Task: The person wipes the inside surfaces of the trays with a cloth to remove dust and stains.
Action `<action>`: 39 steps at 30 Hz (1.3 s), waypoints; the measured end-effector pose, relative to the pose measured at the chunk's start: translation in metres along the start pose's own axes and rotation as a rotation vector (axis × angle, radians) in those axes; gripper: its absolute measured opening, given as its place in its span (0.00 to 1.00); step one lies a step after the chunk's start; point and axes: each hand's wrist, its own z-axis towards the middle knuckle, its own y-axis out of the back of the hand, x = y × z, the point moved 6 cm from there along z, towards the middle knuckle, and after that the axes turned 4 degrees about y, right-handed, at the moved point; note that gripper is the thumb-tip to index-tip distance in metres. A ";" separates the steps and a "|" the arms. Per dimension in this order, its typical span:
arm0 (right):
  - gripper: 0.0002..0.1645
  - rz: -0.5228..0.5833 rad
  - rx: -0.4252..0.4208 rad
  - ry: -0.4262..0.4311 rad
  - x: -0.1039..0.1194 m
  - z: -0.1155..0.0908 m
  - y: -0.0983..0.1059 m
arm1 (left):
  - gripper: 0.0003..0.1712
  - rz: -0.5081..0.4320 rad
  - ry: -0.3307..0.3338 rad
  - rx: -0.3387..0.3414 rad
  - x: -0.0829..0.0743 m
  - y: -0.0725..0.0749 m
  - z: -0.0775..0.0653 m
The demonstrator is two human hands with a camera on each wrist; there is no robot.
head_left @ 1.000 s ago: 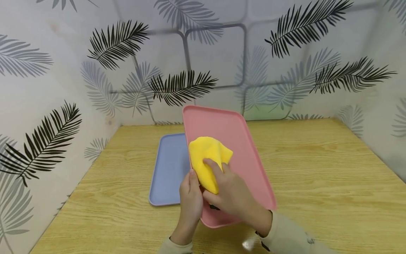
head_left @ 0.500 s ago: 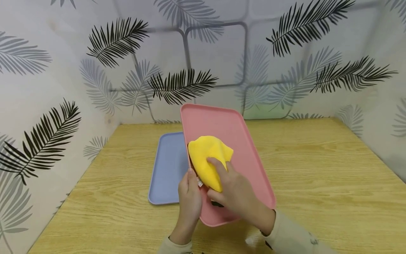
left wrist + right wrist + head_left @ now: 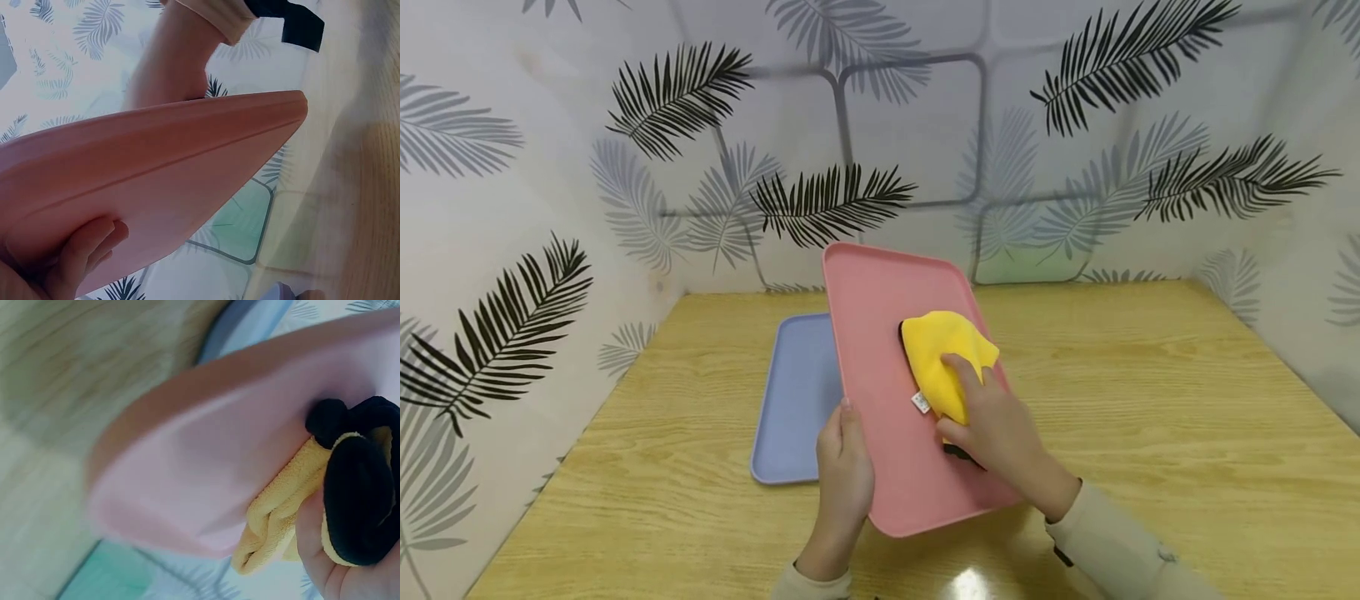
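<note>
A pink tray [image 3: 880, 317] is held up at a slant above the table in the head view. My left hand [image 3: 846, 479] grips its left rim, thumb on the near side; in the left wrist view the fingers [image 3: 84, 253] curl against the tray's underside. A yellow cloth with black edging and a small white label [image 3: 942, 354] lies bunched against the tray's face, toward the right rim. My right hand [image 3: 1000, 433] holds that cloth against the tray. Folds of yellow cloth [image 3: 284, 494] and its black side show around the right hand in the right wrist view.
A blue tray [image 3: 797, 408] lies flat on the wooden table [image 3: 662, 467], partly hidden behind the pink tray. A wall covering with leaf prints [image 3: 910, 125] encloses the table at the back and sides.
The right hand has slid the yellow cloth from the pink tray's left edge across to its right side. The left hand keeps its hold on the rim, and the tray has shifted slightly.
</note>
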 end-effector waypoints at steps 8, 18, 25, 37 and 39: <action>0.38 -0.042 0.105 -0.154 -0.035 -0.007 -0.009 | 0.20 0.020 -0.038 -0.014 -0.003 0.002 0.000; 0.38 -0.025 0.106 -0.153 -0.035 -0.010 -0.010 | 0.21 0.019 -0.038 0.003 -0.003 0.003 0.001; 0.38 -0.002 0.061 -0.107 -0.024 -0.011 -0.008 | 0.21 0.012 -0.037 0.005 -0.005 0.002 0.002; 0.38 0.014 0.003 -0.038 -0.007 -0.014 -0.005 | 0.22 0.026 -0.021 -0.001 -0.003 0.003 0.001; 0.38 0.010 -0.004 -0.028 -0.006 -0.014 -0.005 | 0.22 0.027 -0.023 -0.003 -0.003 0.003 0.001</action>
